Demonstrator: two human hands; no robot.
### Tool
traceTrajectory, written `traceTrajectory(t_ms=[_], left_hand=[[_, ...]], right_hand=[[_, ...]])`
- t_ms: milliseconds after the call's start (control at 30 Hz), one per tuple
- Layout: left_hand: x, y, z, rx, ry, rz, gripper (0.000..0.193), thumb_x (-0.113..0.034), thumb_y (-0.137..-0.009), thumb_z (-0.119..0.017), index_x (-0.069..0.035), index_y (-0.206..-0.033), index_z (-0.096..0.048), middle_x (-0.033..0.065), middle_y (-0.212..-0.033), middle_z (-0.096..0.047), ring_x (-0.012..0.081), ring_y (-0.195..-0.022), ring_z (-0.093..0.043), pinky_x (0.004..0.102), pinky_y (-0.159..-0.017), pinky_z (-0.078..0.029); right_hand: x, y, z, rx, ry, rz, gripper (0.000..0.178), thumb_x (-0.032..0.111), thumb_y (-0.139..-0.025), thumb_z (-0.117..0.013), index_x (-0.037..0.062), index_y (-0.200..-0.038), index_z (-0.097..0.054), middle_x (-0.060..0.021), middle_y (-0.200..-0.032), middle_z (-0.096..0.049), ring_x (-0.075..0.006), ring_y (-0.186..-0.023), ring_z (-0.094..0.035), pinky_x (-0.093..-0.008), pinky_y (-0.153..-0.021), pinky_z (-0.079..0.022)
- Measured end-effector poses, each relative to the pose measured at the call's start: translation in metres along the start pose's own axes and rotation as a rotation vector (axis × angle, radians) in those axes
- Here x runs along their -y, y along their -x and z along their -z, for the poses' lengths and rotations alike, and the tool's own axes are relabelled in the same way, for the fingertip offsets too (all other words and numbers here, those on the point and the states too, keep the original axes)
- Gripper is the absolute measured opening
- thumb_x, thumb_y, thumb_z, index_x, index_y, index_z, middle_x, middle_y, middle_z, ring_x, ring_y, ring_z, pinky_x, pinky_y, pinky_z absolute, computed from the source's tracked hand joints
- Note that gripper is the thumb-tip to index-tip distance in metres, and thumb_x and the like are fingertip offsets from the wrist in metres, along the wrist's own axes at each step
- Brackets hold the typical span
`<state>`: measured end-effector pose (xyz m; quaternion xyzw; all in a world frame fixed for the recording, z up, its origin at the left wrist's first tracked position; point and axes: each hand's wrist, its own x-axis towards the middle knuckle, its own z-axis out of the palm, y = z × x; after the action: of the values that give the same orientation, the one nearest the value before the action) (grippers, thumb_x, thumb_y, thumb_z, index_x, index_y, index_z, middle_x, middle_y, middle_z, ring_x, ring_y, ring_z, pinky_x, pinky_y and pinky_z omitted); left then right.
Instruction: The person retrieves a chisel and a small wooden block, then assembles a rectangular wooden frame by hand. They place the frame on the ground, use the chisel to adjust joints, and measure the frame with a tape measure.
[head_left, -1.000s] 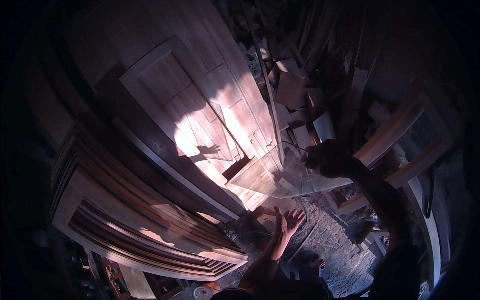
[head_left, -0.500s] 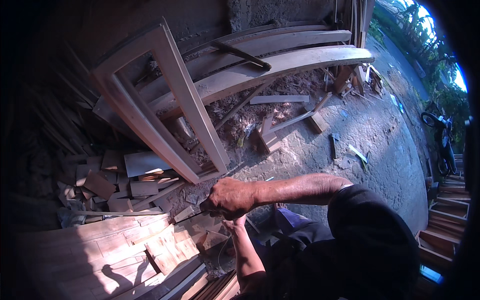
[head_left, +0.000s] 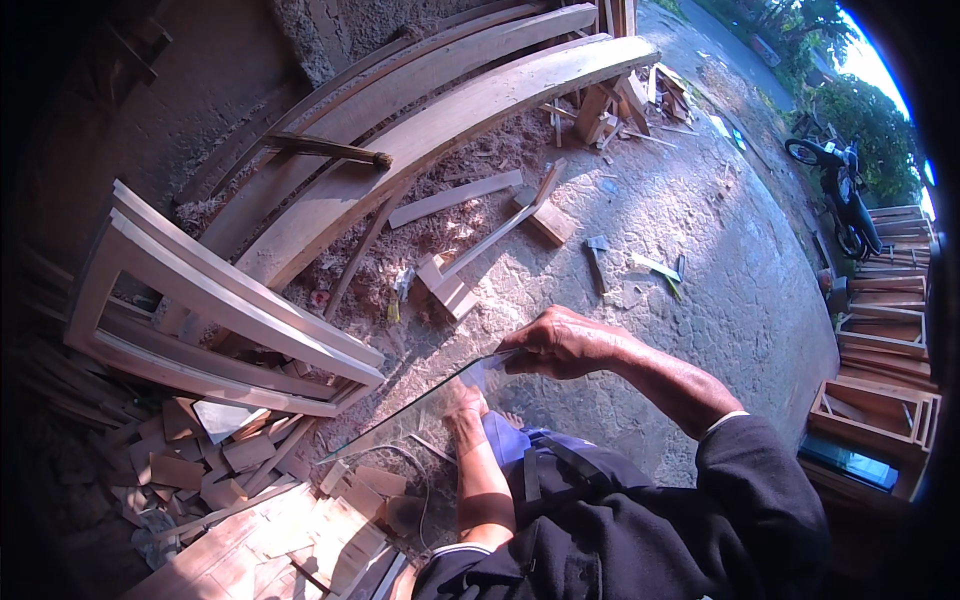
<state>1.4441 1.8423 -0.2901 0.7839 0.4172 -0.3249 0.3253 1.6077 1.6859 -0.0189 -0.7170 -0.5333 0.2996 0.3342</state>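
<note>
A clear, thin sheet of glass (head_left: 412,418) with a dark edge slants from my hands toward the lower left. My right hand (head_left: 560,342) pinches its upper right end, fingers curled closed. Lower down, my left hand (head_left: 465,400) is closed against the glass, its fingers partly hidden and blurred by the pane. Left of the glass, a wooden frame (head_left: 235,312) with curved rails and an opening leans over offcuts, apart from both hands.
Long curved beams (head_left: 430,130) lie behind, a dark stick (head_left: 330,150) across them. A hammer (head_left: 597,265) and wood scraps (head_left: 455,290) lie on the cracked floor. Offcuts (head_left: 225,450) and sunlit boards (head_left: 240,550) are at left. Frames (head_left: 870,410) and a motorbike (head_left: 845,190) stand at right.
The view has swung, so the wooden frame appears farther left and lower. My right hand has moved away from my left, and the glass now shows more plainly between them.
</note>
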Motion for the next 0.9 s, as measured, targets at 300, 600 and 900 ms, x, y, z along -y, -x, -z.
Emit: traceTrajectory(t_ms=[300,600,900], left_hand=[[-0.033,-0.083,-0.010,-0.347,-0.402,0.231,0.019,-0.041,-0.085,-0.068,-0.023,-0.080,-0.071,-0.0013,-0.074,-0.068,0.0149,-0.066,-0.066,0.0358,-0.054,-0.046],[-0.111,-0.155,-0.010,-0.564,0.602,0.461,0.039,-0.053,-0.090,-0.053,-0.017,-0.102,-0.062,0.0034,-0.099,-0.063,0.0203,-0.089,-0.061,0.0412,-0.071,-0.047],[-0.207,-0.203,-0.020,-0.712,2.390,0.415,0.063,-0.066,-0.095,-0.039,-0.010,-0.123,-0.053,0.0082,-0.123,-0.057,0.0257,-0.112,-0.057,0.0465,-0.089,-0.047]], right_hand=[[-0.116,0.041,0.078,-0.141,-0.037,-0.255,0.061,0.016,-0.088,-0.074,0.0142,-0.145,-0.052,-0.0177,-0.133,-0.063,-0.0364,-0.122,-0.061,-0.0432,-0.102,-0.050],[-0.074,-0.045,0.108,-0.330,0.398,-0.031,0.073,0.044,-0.091,-0.069,0.0088,-0.150,-0.043,-0.0209,-0.147,-0.049,-0.0382,-0.135,-0.049,-0.0496,-0.111,-0.039],[-0.195,-0.092,0.091,-0.231,0.389,-0.095,0.026,0.032,-0.091,-0.065,0.0099,-0.098,-0.054,-0.0075,-0.081,-0.062,-0.0296,-0.075,-0.070,-0.0420,-0.060,-0.054]])
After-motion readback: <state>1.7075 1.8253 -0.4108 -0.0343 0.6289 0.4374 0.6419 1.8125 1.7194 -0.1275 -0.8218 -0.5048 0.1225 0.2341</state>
